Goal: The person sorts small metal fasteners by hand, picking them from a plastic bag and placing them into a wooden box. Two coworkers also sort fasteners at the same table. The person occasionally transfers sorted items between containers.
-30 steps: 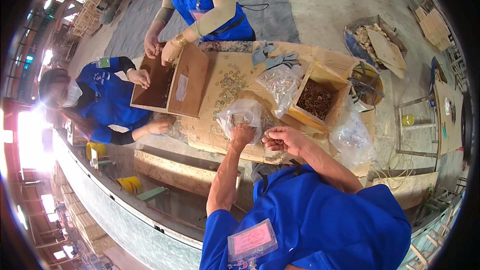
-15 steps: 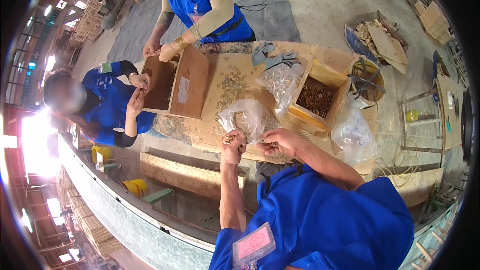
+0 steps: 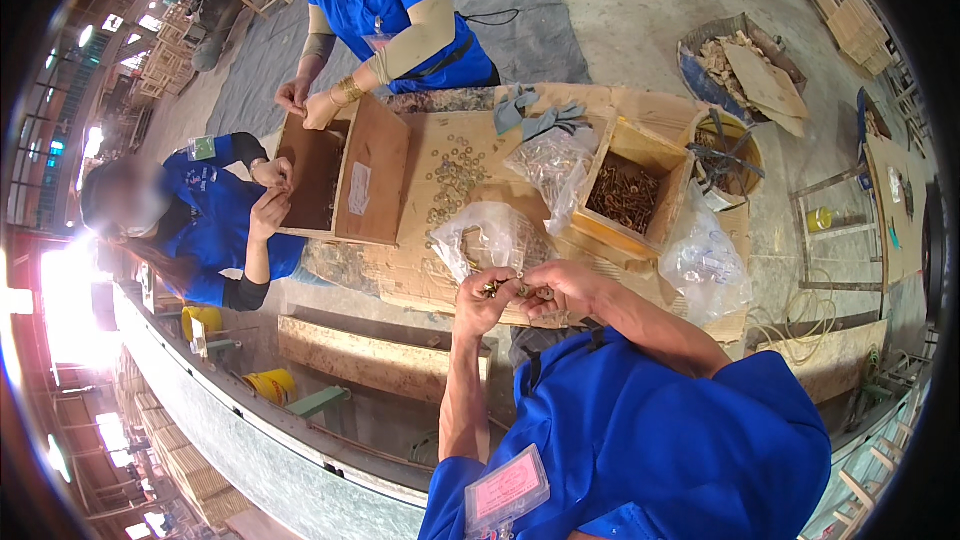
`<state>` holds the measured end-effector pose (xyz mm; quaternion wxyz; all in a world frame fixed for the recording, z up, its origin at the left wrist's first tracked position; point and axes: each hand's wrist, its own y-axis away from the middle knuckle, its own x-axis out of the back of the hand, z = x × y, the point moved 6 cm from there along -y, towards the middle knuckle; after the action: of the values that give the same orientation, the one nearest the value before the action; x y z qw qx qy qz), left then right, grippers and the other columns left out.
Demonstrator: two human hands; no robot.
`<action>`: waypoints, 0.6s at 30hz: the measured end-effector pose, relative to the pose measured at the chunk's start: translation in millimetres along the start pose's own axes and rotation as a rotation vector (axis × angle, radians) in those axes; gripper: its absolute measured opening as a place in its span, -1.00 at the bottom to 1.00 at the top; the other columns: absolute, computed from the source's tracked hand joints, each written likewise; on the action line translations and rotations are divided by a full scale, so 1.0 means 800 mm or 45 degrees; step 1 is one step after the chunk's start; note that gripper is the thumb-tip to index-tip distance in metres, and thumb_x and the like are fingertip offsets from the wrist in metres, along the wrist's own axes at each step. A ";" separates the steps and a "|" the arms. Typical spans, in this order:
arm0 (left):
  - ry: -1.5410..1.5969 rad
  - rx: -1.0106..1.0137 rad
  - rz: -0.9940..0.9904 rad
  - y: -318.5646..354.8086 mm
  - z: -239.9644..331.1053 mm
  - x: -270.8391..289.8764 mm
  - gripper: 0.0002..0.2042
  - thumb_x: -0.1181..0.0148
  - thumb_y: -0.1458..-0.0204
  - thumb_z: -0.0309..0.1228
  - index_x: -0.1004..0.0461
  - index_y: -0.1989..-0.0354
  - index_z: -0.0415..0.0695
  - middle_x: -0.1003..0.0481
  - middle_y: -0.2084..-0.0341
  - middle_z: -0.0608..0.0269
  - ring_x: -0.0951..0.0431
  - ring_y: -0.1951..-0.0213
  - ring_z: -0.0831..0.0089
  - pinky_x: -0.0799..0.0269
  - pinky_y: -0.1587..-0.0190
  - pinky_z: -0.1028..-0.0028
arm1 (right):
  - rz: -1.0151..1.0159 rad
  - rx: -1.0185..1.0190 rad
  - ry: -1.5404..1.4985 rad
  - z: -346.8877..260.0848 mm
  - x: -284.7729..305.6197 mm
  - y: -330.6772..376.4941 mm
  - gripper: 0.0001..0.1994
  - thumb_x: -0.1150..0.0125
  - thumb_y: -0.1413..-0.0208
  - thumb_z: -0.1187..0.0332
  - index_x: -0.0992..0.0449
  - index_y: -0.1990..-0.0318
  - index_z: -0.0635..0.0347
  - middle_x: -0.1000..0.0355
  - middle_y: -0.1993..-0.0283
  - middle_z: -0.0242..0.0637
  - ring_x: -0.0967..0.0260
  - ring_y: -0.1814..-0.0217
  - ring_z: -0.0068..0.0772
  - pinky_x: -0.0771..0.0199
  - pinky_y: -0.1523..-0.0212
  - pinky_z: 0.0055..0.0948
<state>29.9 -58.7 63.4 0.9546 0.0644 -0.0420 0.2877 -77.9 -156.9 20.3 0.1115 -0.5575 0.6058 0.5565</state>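
My left hand (image 3: 482, 306) is closed around several small brass-coloured metal fasteners (image 3: 493, 288); their exact kind is too small to tell. Touching it at the fingertips is my right hand (image 3: 562, 286), its fingers curled round more small ring-like metal pieces (image 3: 543, 294). Just beyond both hands lies an open clear plastic bag (image 3: 478, 230) on the cardboard-covered table. Loose washers (image 3: 460, 172) are scattered on the cardboard past the bag. A wooden box (image 3: 612, 150) holding brown screws (image 3: 625, 190) stands to the right.
Two co-workers in blue shirts hold their hands over a tipped wooden box (image 3: 376, 175) at the left. Near the screw box are another plastic bag (image 3: 553, 162), grey gloves (image 3: 540, 112), a crumpled bag (image 3: 705, 265) and a bucket (image 3: 745, 155). A scrap-filled tub (image 3: 700, 70) sits on the floor.
My hands have come together; the left moved right and turned, its fingertips now meeting the right hand's. They were apart at the bag's near edge before.
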 end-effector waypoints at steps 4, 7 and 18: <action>-0.136 -0.055 -0.113 -0.003 0.018 -0.007 -0.91 -0.22 -0.02 -0.61 -0.57 0.29 -0.29 -0.57 0.46 0.22 -0.52 0.38 0.57 -0.44 0.30 0.54 | -0.169 -0.014 -0.151 -0.002 -0.004 0.003 -0.63 -0.20 -0.21 0.24 -0.42 0.00 0.38 -0.48 0.11 -0.12 -0.51 0.09 -0.34 -0.59 0.03 -0.43; -0.338 -0.057 -0.173 -0.004 0.025 -0.012 -0.89 -0.25 -0.01 -0.58 -0.57 0.28 -0.29 -0.57 0.46 0.20 -0.52 0.38 0.57 -0.44 0.30 0.54 | -0.172 0.050 -0.083 -0.003 -0.007 0.004 -0.62 -0.21 -0.19 0.22 -0.43 0.00 0.37 -0.48 0.08 -0.13 -0.49 0.03 -0.31 -0.57 -0.04 -0.42; 0.814 0.541 0.288 0.007 -0.028 0.013 -0.69 -0.23 -0.12 -0.38 -0.48 0.04 -0.34 -0.40 0.63 0.31 -0.20 0.74 0.66 -0.01 0.72 0.64 | 0.046 0.218 -0.007 -0.026 0.000 0.010 -0.83 -0.23 -0.16 0.46 -0.50 0.11 0.28 -0.53 0.13 -0.17 -0.51 0.07 -0.35 -0.58 0.00 -0.42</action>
<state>36.3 -44.9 42.9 0.8473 0.1627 0.3108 0.3988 -74.4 -175.6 32.4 0.1504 -0.5333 0.6608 0.5062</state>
